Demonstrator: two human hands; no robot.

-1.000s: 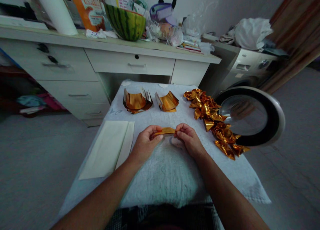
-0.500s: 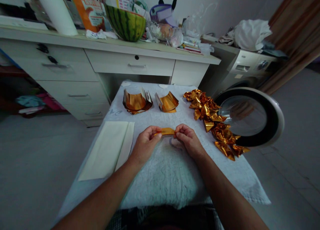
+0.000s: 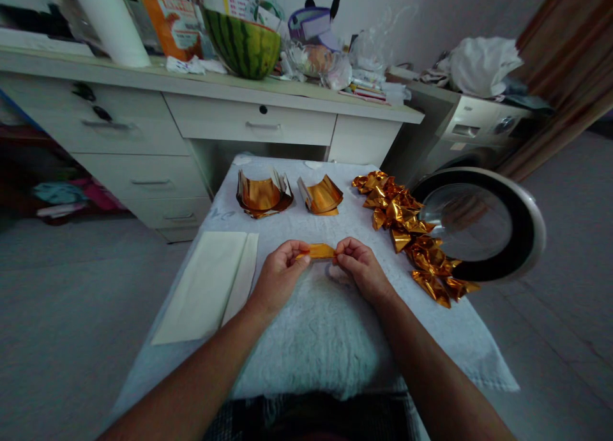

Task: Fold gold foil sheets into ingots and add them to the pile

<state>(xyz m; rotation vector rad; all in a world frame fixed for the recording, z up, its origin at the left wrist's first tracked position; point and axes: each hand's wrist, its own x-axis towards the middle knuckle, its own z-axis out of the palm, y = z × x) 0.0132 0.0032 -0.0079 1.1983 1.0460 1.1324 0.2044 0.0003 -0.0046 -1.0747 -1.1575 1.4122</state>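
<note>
A narrow folded strip of gold foil paper [image 3: 322, 251] stretches between my two hands above the cloth. My left hand [image 3: 282, 269] pinches its left end between thumb and fingers. On the other end, my right hand [image 3: 358, 262] is closed in the same kind of pinch. Beyond them stand two curved stacks of gold foil sheets, a larger stack [image 3: 261, 194] and a smaller stack [image 3: 323, 195]. Along the right side lies a heap of folded gold foil pieces [image 3: 400, 217]. Pale folded paper [image 3: 201, 288] rests to the left of my left hand.
A pale cloth [image 3: 316, 345] covers the table. Behind it is a white desk with drawers [image 3: 258, 119], bearing a cut watermelon [image 3: 242, 45] and clutter. The round open door [image 3: 522, 227] of a washing machine [image 3: 460, 131] is at the table's right edge.
Both hands keep their pinch on the gold strip, almost in the same place. The strip's upper face shows slightly more. The whole view has shifted very slightly.
</note>
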